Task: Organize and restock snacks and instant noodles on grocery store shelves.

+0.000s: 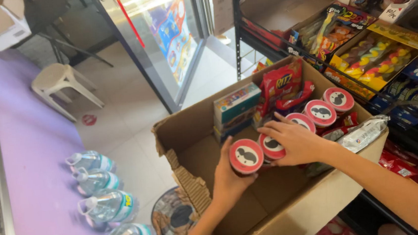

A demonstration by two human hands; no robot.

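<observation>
My left hand [228, 175] is wrapped round one red-lidded can [246, 156], lifted just above the floor of the cardboard box [190, 129]. My right hand [298, 143] lies fingers-down on the next can [272, 147], clasping it. Three more cans [321, 112] stand in the row beside the cracker packs [281, 81], so I'd judge most remain.
</observation>
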